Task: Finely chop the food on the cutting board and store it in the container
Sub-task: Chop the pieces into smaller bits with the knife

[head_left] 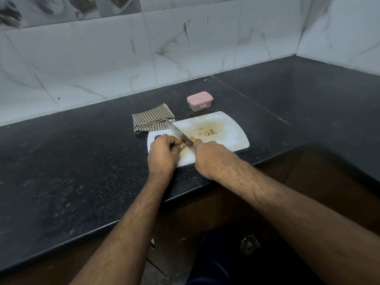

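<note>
Now I am mid-chop: my right hand (207,155) grips the knife (181,135), left fingers (176,146) pinch the food (192,138); the container (199,101) is not opened yet.

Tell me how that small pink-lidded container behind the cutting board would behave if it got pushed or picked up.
The container looks like thin clear plastic and appears empty, so it is probably very light. On the smooth dark counter it would likely slide rather than tip, since it sits low and wide. Its lid seems to be on, so it would probably lift as one stiff piece.
</note>
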### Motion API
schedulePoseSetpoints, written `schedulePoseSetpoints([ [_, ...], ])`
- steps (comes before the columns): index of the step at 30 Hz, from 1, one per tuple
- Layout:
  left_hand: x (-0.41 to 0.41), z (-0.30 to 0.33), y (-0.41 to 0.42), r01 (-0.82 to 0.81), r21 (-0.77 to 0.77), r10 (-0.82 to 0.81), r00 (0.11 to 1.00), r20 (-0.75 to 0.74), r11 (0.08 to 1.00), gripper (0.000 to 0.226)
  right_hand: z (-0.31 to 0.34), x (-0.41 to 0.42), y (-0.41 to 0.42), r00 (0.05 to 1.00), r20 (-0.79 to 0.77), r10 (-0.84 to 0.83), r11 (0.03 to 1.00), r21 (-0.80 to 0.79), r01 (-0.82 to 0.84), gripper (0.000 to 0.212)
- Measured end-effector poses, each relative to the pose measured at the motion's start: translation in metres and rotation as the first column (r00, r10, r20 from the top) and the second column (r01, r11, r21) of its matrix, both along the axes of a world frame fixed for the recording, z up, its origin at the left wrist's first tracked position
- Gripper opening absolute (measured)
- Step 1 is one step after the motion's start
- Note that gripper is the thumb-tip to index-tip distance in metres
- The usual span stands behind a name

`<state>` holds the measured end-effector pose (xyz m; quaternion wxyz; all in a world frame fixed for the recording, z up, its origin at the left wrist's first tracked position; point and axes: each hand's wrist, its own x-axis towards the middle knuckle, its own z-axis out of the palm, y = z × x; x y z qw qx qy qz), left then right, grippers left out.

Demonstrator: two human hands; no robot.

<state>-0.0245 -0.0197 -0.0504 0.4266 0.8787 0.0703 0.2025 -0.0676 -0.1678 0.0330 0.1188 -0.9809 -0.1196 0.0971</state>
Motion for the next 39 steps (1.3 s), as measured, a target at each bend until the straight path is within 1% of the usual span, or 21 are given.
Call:
schedulePoseSetpoints([
  [11,0.001,-0.001,0.0,-0.012,0.034,0.012,1.0,-0.006,0.999,0.006,0.002,0.008,0.005,1.0,-0.017,0.0,1.0,-0.015,0.0,0.047],
  [19,0.002,-0.002,0.0,-0.012,0.04,0.012,1.0,-0.003,0.999,0.008,-0.004,0.014,0.011,1.0,0.026,0.002,0.999,-0.043,-0.001,0.038],
  [23,0.002,-0.001,0.0,-0.005,0.039,0.005,1.0,0.007,0.999,0.008,-0.011,0.019,0.013,0.995,0.089,0.049,0.995,-0.094,-0.041,0.029],
  [26,0.002,-0.002,0.0,-0.003,0.04,0.002,1.0,0.018,0.999,0.009,-0.019,0.025,0.014,0.991,0.119,0.057,0.992,-0.116,-0.043,0.027],
  [34,0.001,-0.002,0.0,0.016,0.03,-0.018,0.999,0.045,0.999,0.01,-0.027,0.033,0.016,0.987,0.154,0.045,0.994,-0.107,-0.029,0.026],
  [39,0.001,0.0,-0.002,0.007,0.045,-0.01,0.999,0.051,0.999,0.006,-0.028,0.035,0.015,0.992,0.125,0.034,0.996,-0.091,-0.023,0.029],
])
